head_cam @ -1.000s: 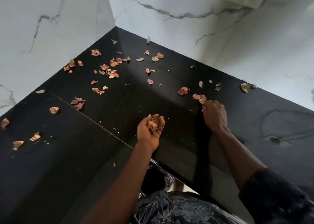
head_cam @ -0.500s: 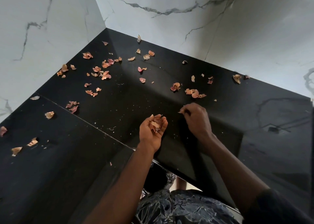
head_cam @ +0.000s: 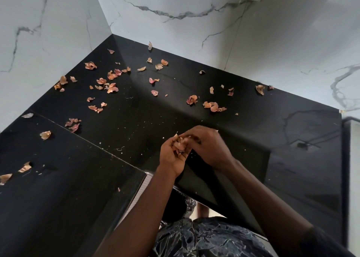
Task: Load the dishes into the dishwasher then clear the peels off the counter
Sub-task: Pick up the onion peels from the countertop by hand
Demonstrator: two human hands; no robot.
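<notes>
Over the glossy black stone worktop, the left hand cups papery pink-brown onion peels; the right hand meets it, grip impossible to tell; most loose peels lie uncollected.

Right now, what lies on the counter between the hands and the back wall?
In the head view, a cluster of peels and some single ones lie on the counter between the left hand, the right hand and the wall.
</notes>
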